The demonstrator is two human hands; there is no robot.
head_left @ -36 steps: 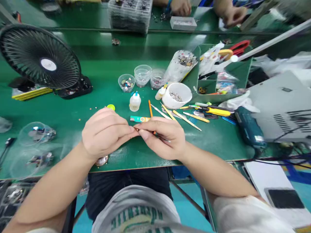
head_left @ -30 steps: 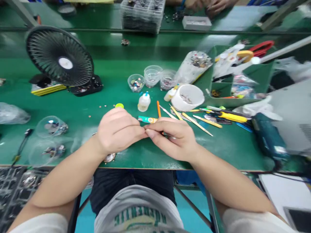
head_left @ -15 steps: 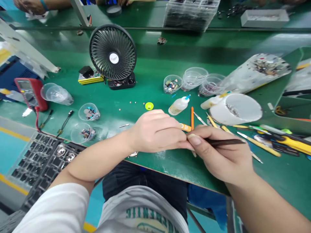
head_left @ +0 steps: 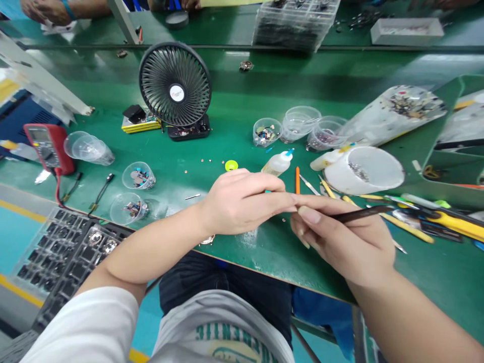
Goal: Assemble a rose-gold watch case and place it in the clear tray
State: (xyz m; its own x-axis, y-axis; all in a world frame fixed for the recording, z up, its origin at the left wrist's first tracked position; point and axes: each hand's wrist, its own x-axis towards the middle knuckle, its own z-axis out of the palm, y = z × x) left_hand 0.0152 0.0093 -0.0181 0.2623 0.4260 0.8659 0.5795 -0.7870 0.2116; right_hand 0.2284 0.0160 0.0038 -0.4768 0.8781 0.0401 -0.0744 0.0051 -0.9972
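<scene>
My left hand (head_left: 245, 201) is closed above the bench, its fingertips pressed together against those of my right hand. Whatever it pinches is hidden by the fingers. Between thumb and fingers, my right hand (head_left: 344, 237) grips dark tweezers (head_left: 363, 214); their back end sticks out to the right and their tips are out of sight. A watch-like round metal part (head_left: 207, 240) lies at the bench edge, partly under my left wrist. Beyond the hands are a small yellow-green cup (head_left: 231, 165), a dropper bottle (head_left: 278, 164) and an orange stick (head_left: 297, 180).
A black fan (head_left: 176, 85) stands at the back. Cups of small parts (head_left: 138, 176) and a red multimeter (head_left: 49, 146) are on the left. A white tub (head_left: 381, 171) and several hand tools (head_left: 408, 227) lie right. A co-worker's hands (head_left: 53, 10) are across the bench.
The joined fingertips have risen slightly, and my right index finger is straighter. My left fingers have shifted and now cover the orange label seen earlier. The tweezers' back end has tilted up slightly.
</scene>
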